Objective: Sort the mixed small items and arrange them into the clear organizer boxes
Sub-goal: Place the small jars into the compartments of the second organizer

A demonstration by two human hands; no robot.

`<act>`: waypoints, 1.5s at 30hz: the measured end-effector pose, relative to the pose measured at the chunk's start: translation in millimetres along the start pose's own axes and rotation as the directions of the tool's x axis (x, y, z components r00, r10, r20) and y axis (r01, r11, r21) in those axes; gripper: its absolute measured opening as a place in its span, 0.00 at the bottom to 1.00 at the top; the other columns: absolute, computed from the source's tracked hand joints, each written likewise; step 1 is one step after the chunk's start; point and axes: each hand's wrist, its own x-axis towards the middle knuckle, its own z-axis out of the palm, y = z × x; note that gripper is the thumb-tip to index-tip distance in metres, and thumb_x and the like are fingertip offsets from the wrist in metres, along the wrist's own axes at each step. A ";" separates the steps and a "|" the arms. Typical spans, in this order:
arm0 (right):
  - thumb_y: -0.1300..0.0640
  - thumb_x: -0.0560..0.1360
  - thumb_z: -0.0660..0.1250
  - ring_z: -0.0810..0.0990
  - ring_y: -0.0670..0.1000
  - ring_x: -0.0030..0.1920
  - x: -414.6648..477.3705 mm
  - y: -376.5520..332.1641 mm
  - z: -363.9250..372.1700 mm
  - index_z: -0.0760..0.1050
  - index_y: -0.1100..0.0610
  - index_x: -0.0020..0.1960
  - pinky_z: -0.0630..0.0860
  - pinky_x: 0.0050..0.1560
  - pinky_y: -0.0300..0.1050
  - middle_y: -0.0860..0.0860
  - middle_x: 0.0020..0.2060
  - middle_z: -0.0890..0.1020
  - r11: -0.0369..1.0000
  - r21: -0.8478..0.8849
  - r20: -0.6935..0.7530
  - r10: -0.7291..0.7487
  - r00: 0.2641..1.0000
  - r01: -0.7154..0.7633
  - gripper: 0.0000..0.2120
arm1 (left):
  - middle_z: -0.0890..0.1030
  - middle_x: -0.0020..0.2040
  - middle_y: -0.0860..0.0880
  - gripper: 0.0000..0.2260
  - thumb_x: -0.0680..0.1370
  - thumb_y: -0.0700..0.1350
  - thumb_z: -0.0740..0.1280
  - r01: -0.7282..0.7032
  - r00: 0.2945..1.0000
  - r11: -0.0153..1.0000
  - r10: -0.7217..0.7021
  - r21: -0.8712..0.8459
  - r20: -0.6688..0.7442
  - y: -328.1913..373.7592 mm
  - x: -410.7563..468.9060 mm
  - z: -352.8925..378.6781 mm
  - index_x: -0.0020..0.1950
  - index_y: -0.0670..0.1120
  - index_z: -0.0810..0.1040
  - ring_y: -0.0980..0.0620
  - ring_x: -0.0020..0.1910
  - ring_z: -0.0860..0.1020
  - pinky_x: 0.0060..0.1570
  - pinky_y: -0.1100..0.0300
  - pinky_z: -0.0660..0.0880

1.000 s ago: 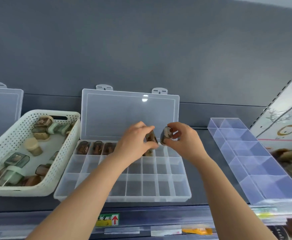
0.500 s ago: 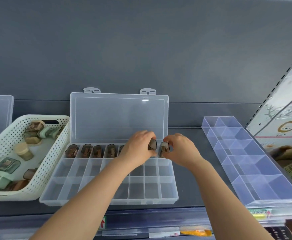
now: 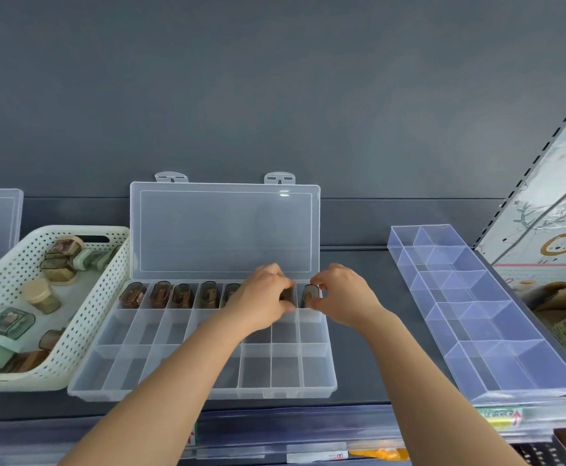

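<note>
Smoky-brown plastic sits in both of your hands. Your left hand [image 3: 264, 297] pinches a small smoky-brown oval plastic case [image 3: 286, 294] between thumb and fingertips. Your right hand [image 3: 343, 294] pinches a second brown case [image 3: 310, 293] the same way. The two hands are close together, almost touching, over the right end of the far row of the clear compartmented organizer box [image 3: 207, 394]. Both cases look low in that row, the second one in the end compartment and the other just left of it. Your fingers hide whether either has reached the bottom.

Watch your release. If you let go while a case leans on a divider, it will likely tip flat or hop into the next slot. With your hands this close, a knuckle could also knock the other case askew. Your left wrist hangs over the row of five brown cases [image 3: 182, 295] already standing to the left, and a careless lift could drag the nearest one out. The box looks light, so a downward shove may slide it along the dark grey shelf [image 3: 358, 331].

Behind your hands the box's clear hinged lid [image 3: 224, 230] stands open. To the left, the white perforated plastic basket [image 3: 83, 317] holds the unsorted mix. Well to the right lies a long blue-tinted clear divided tray [image 3: 476, 317].
</note>
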 end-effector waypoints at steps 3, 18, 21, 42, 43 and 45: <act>0.53 0.73 0.66 0.76 0.55 0.46 -0.3 0.3 1.1 0.79 0.59 0.49 0.77 0.46 0.49 0.53 0.47 0.77 1.000 0.005 -0.014 -0.005 1.000 0.006 0.11 | 0.72 0.57 0.50 0.21 0.77 0.50 0.68 0.012 1.000 1.000 -0.013 -0.005 -0.006 -1.0 0.9 0.9 0.69 0.48 0.73 0.51 0.59 0.70 0.55 0.59 0.67; 0.55 0.75 0.67 0.76 0.52 0.56 7.3 -35.7 6.1 0.75 0.53 0.64 0.77 0.52 0.49 0.51 0.54 0.78 0.981 0.090 -0.216 -0.149 0.965 0.172 0.17 | 0.74 0.59 0.51 0.18 0.78 0.48 0.66 0.092 0.967 0.995 -0.077 0.050 -0.241 -31.0 -31.8 -27.7 0.67 0.48 0.75 0.52 0.61 0.69 0.57 0.57 0.68; 0.55 0.76 0.66 0.76 0.52 0.57 10.3 -69.1 12.6 0.76 0.54 0.63 0.77 0.52 0.48 0.52 0.55 0.78 0.956 0.099 -0.247 -0.245 0.937 0.276 0.16 | 0.75 0.58 0.51 0.16 0.78 0.47 0.66 0.182 0.942 0.978 -0.143 0.104 -0.304 -56.2 -54.8 -48.7 0.65 0.48 0.76 0.51 0.61 0.70 0.58 0.56 0.68; 0.48 0.74 0.63 0.71 0.55 0.58 29.1 -341.7 101.9 0.78 0.49 0.58 0.67 0.59 0.51 0.50 0.53 0.80 0.743 -0.284 0.218 -0.565 0.796 0.606 0.15 | 0.78 0.51 0.49 0.13 0.73 0.51 0.69 0.533 0.846 0.833 -0.528 0.148 -0.076 -248.7 -223.6 -137.2 0.55 0.47 0.81 0.50 0.49 0.76 0.48 0.55 0.76; 0.49 0.73 0.64 0.72 0.55 0.57 30.1 -347.2 105.5 0.77 0.49 0.58 0.67 0.59 0.51 0.50 0.52 0.80 0.737 -0.307 0.254 -0.546 0.798 0.602 0.14 | 0.79 0.51 0.49 0.13 0.73 0.51 0.70 0.517 0.856 0.847 -0.512 0.128 -0.070 -252.5 -223.0 -138.0 0.55 0.48 0.81 0.51 0.48 0.76 0.45 0.57 0.75; 0.50 0.73 0.64 0.73 0.55 0.57 31.8 -356.1 111.7 0.77 0.50 0.58 0.68 0.57 0.50 0.51 0.52 0.80 0.736 -0.325 0.314 -0.508 0.802 0.594 0.14 | 0.79 0.54 0.51 0.14 0.73 0.49 0.70 0.480 0.877 0.874 -0.477 0.081 -0.054 -258.8 -221.8 -139.2 0.59 0.50 0.80 0.54 0.46 0.74 0.40 0.63 0.70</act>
